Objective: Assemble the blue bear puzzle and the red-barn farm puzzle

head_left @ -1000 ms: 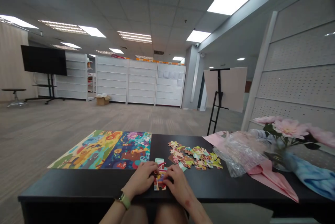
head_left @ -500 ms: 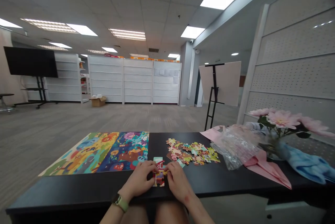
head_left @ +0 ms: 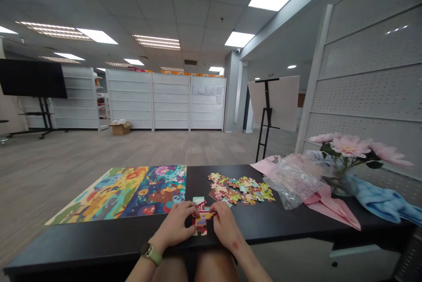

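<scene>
- A large office-like room with a grey carpet floor, white shelves [head_left: 165, 101] along the far side and a pale board on a black easel [head_left: 267, 105] toward the far right.
- A black table [head_left: 99, 247] runs across the near side.
- On its left lies a colourful jigsaw picture [head_left: 132, 195], finished-looking.
- To the right of centre sits a heap of loose jigsaw pieces [head_left: 238, 188], with a crumpled plastic bag [head_left: 293, 181], pink paper [head_left: 332, 208], pink flowers [head_left: 350, 146] in a glass vase [head_left: 336, 185] and a blue cloth [head_left: 379, 198] further right.
- The small joined jigsaw section [head_left: 200, 225] lies at the table's near edge, between the hands.
- The left hand [head_left: 176, 220], wearing a watch [head_left: 150, 254], is curled closed, its fingers pressing that section.
- The right hand [head_left: 226, 225] is half closed, its fingertips [head_left: 213, 210] pinching the section's upper pieces.
- Both hands stay at the same spot as in the earlier view, while the room sits slightly further left.
</scene>
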The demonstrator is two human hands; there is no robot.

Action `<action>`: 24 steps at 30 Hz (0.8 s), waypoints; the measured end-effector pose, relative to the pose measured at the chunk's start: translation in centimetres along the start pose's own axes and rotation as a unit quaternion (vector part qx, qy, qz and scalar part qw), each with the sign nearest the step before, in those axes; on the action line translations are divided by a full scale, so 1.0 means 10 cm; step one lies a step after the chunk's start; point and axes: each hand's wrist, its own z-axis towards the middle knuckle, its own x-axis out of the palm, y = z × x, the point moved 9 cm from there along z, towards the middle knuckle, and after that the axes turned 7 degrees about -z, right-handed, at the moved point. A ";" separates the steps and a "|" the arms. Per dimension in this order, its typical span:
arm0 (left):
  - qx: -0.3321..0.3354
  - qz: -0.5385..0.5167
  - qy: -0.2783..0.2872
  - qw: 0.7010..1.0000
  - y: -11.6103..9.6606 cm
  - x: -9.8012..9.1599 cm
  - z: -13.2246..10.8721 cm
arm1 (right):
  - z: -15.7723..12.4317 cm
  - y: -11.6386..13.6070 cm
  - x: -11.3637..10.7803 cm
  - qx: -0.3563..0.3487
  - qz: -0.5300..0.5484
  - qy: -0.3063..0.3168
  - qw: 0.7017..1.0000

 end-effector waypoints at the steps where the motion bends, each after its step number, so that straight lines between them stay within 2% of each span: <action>1: 0.001 0.001 -0.001 1.000 -0.01 0.00 0.00 | 0.01 -0.04 -0.01 0.009 0.011 -0.004 1.000; 4: 0.001 -0.006 -0.011 1.000 -0.03 -0.04 -0.01 | 0.02 -0.25 -0.05 0.063 0.086 -0.037 0.994; 7: 0.009 -0.012 -0.016 1.000 -0.03 -0.06 -0.02 | -0.01 -0.58 -0.19 0.149 0.169 -0.121 0.967; 9: 0.021 -0.005 0.001 1.000 -0.03 -0.03 -0.02 | -0.02 -0.74 -0.34 0.179 0.156 -0.188 0.953; 11: 0.026 0.002 0.025 0.999 -0.02 0.01 -0.02 | 0.05 -0.74 -0.47 0.154 0.075 -0.207 0.963; 12: 0.024 0.003 0.034 0.999 -0.02 0.02 -0.02 | 0.12 -0.70 -0.49 0.130 0.023 -0.186 0.974; 14: 0.016 0.003 0.041 0.999 -0.03 0.03 -0.01 | 0.26 -0.61 -0.37 0.080 -0.069 -0.082 0.991; 16: 0.006 0.005 0.039 0.999 -0.04 0.02 -0.02 | 0.32 -0.55 -0.16 0.037 -0.126 0.044 0.990; 18: -0.003 0.009 0.037 0.999 -0.07 0.00 -0.06 | 0.30 -0.50 -0.04 0.006 -0.156 0.115 0.981; 21: -0.014 0.011 0.038 0.999 -0.11 -0.02 -0.17 | 0.26 -0.51 -0.07 0.000 -0.188 0.106 0.976; 24: -0.023 0.010 0.047 0.999 -0.12 -0.03 -0.27 | 0.25 -0.68 -0.20 0.030 -0.232 0.076 0.969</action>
